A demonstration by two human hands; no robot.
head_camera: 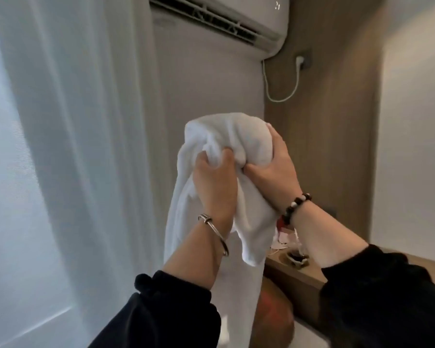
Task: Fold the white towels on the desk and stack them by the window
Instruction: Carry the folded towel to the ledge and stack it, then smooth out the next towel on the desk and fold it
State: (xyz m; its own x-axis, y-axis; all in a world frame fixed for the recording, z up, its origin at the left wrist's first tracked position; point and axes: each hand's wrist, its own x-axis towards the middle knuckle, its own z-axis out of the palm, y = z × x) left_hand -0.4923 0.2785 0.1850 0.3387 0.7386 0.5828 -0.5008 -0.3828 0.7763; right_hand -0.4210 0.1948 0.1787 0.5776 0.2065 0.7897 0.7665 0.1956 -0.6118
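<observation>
A bunched white towel (226,136) is held up in the air in front of the wall, its loose end hanging down past my wrists. My left hand (214,182), with a metal bangle on the wrist, grips a fold of it from below. My right hand (274,164), with a bead bracelet on the wrist, clasps the right side of the bundle. The two hands touch each other around the cloth. The wooden desk (296,275) lies lower right, mostly hidden behind my right arm.
Sheer white curtains (60,146) cover the window on the left. An air conditioner (224,16) hangs on the wall above, its cord plugged into a socket (301,61). Small cluttered items (294,254) sit on the desk's near corner. A brown seat (271,312) stands below.
</observation>
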